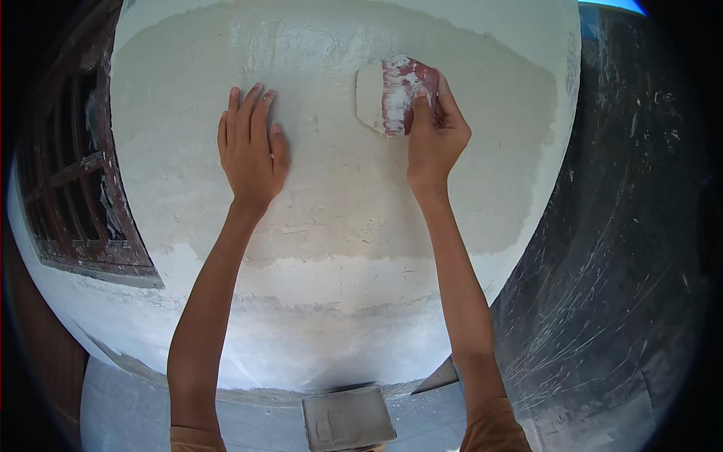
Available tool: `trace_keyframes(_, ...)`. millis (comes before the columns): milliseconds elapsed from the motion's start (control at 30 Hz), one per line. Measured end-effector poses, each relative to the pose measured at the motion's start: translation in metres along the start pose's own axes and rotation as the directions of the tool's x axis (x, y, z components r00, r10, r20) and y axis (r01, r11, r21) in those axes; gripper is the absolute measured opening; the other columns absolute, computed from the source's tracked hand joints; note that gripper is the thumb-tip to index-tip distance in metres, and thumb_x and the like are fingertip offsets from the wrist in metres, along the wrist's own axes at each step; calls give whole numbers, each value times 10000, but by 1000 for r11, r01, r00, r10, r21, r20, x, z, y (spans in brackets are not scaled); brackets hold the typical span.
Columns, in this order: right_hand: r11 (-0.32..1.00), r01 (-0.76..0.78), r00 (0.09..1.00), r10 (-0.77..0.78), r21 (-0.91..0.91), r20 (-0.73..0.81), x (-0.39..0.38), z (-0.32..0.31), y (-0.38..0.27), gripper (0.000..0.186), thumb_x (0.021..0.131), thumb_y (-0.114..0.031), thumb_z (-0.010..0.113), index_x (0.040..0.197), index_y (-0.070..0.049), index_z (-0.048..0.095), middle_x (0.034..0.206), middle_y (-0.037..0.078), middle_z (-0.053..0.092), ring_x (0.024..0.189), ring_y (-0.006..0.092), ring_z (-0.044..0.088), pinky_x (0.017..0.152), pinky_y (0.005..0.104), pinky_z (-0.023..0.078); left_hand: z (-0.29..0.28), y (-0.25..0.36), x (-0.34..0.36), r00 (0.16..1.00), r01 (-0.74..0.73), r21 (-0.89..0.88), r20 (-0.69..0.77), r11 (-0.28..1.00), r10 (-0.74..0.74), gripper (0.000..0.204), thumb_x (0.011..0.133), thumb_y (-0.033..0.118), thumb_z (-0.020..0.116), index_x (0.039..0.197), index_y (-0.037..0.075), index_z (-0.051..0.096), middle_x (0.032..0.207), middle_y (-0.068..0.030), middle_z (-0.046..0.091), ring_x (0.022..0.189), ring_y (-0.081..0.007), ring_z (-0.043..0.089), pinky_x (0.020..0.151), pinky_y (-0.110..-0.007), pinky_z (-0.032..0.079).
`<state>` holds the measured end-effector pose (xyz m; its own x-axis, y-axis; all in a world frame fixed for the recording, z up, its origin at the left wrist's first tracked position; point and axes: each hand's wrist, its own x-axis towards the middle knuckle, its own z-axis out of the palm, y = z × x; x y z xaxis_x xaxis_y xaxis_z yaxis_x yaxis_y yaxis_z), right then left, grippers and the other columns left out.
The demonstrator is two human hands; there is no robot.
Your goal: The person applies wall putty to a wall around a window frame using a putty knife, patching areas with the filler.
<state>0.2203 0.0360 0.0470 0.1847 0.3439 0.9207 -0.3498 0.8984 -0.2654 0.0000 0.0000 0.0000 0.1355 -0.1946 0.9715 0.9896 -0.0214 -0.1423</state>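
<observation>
Because your right hand point(435, 139) pinches the light, stiff putty scraper point(395, 96) by its red grip, fingertips above, while your left hand point(252, 147) lies flat, fingers together, judge it slippery with putty.

On the plastered wall point(339, 196), the left hand point(250, 151) lies flat left of the right hand point(435, 135) pressing a putty scraper point(392, 94), a window grille point(71, 173) further left, a tray point(348, 419) below.

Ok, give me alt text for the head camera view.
A right hand presses a red-handled putty scraper against a freshly plastered wall, while the left hand rests flat on it. A grey tray lies below; a wooden window is at left.
</observation>
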Motion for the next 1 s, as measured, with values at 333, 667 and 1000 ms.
trace_keyframes(333, 974, 55, 897, -145, -219, -418, 27, -35, -14, 360, 929, 4, 546, 1276, 96, 573, 1080, 141, 701, 898, 146, 671, 822, 274, 536, 1, 4, 0, 1000, 16, 0, -5, 1000, -16, 395, 940, 155, 450, 1312, 66, 550, 1403, -92, 519, 1401, -337, 368, 1119, -489, 278)
trace_keyframes(667, 934, 130, 978, -176, -332, -114, 30, 36, 10, 383, 882, -25, 604, 1254, 65, 609, 942, 135, 716, 807, 123, 645, 776, 271, 512, -3, -4, -3, 999, 39, 4, -1, 999, -39, 392, 951, 175, 442, 1317, 74, 542, 1404, -86, 513, 1402, -336, 363, 1121, -492, 271)
trace_keyframes(1000, 939, 173, 978, -199, -297, -62, 7, 20, 7, 374, 910, -36, 589, 1269, 68, 597, 990, 112, 714, 816, 126, 636, 795, 281, 514, 0, -5, -2, 999, 18, -14, -34, 1000, -18, 392, 949, 171, 442, 1314, 72, 545, 1400, -87, 519, 1393, -337, 377, 1110, -488, 277)
